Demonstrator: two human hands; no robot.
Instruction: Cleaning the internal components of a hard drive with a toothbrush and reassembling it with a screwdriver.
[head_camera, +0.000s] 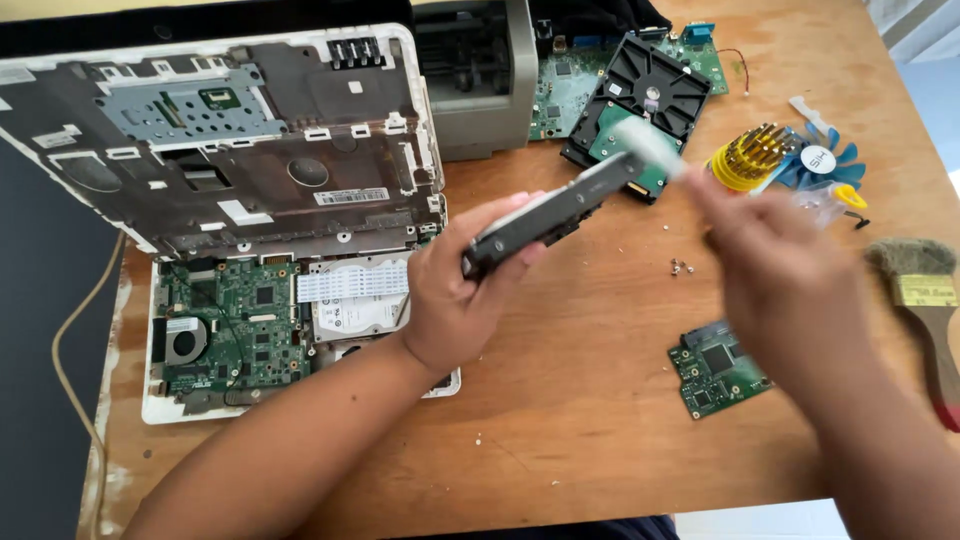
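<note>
left hand (455, 290) holding hard drive (555, 213), right hand (775, 265) blurred

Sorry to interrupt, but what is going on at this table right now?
A person is holding a dark hard drive edge-up in the left hand above a wooden table. The right hand is blurred and holds a pale, whitish object at the drive's far end. An opened laptop with its green board exposed lies to the left. A small circuit board, a paintbrush and loose screws lie to the right.
</note>
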